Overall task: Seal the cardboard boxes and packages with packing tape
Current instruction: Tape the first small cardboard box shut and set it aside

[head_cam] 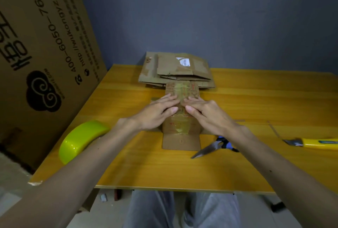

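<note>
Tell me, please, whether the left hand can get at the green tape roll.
Probably yes: the left hand lies flat on the small box, and the tape roll sits uncovered beside that forearm.

Hands: two, left hand [157,110] and right hand [206,114], both at centre.
Small cardboard box [181,136]: one, centre.
Flattened cardboard boxes [175,70]: one stack, 12 o'clock; at least three layers, exact count unclear.
Large printed carton [45,44]: one, 10 o'clock.
Yellow-green tape roll [80,138]: one, 8 o'clock.
Scissors [208,150]: one pair, 4 o'clock.
Yellow utility knife [314,142]: one, 3 o'clock.
Table [164,172]: one.
</note>
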